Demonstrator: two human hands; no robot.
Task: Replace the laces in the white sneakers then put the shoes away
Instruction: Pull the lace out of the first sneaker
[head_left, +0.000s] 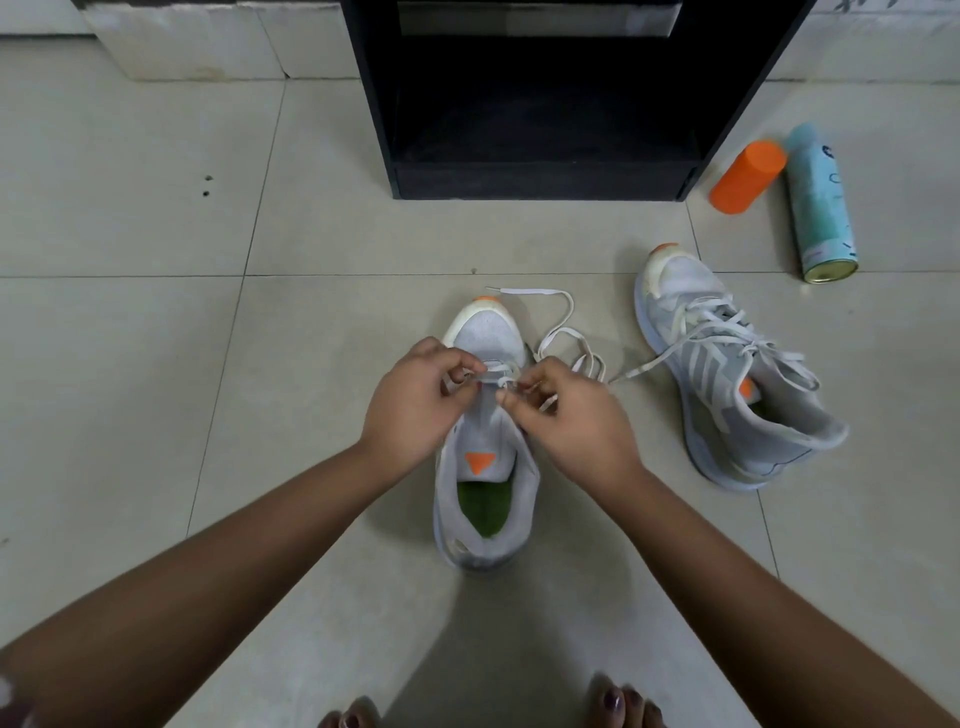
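Fingers (453, 370) hide where the lace (530, 292) enters the sneaker (491, 332).

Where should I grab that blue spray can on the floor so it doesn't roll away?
Take the blue spray can around the middle of its body, coming down from above. It lies on its side, so its round wall faces up. The orange bottle lies close on its left near the cap, so the half toward the metal base probably leaves more room.
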